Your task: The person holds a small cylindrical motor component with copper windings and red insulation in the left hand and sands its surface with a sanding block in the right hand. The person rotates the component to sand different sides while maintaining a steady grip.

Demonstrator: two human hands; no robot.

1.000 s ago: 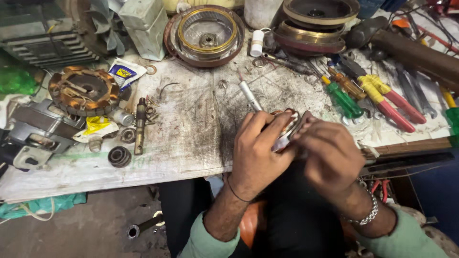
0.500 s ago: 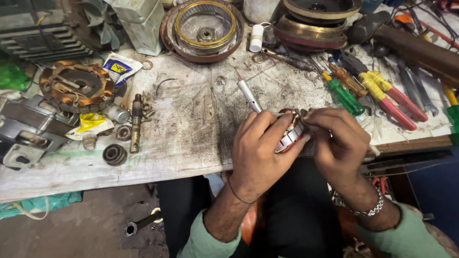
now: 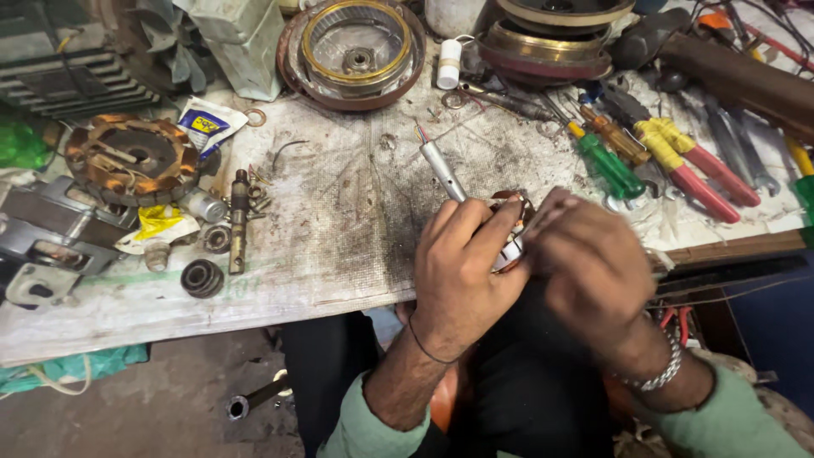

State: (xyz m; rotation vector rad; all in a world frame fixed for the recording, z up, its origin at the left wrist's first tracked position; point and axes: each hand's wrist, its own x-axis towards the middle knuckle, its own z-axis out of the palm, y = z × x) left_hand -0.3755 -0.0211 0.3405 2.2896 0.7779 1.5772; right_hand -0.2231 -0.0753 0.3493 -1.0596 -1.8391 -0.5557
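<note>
Hands are brought together at the near edge of the bench (image 3: pixel 322 254), both closed round one small coil (image 3: pixel 511 222): a round wound part, copper wire showing at its top, a pale band lower down. Left hand (image 3: pixel 462 267) is curled about the coil from the left, fingers wrapped over it, a thin band seen at the wrist. Right hand (image 3: pixel 593 267) is closed on it from the right, fingertips pinched at the top; this hand is blurred, so exact finger contact cannot be told. A metal bracelet is worn on that wrist.

Compared with a second ago, the right hand has been drawn in closer and lower over the coil, and more of the copper is now covered. From half a second ago little has shifted: the coil is kept in the same spot, just off the bench edge, above the lap. Work on the winding is judged to be under way, fine fingering rather than moving.

A grey pen-like tool (image 3: pixel 443 165) lies on the bench just beyond the left fingers, untouched. Screwdrivers (image 3: pixel 670 165) lie to the right, well apart from the hands. A stator (image 3: pixel 131 157) sits far left.
</note>
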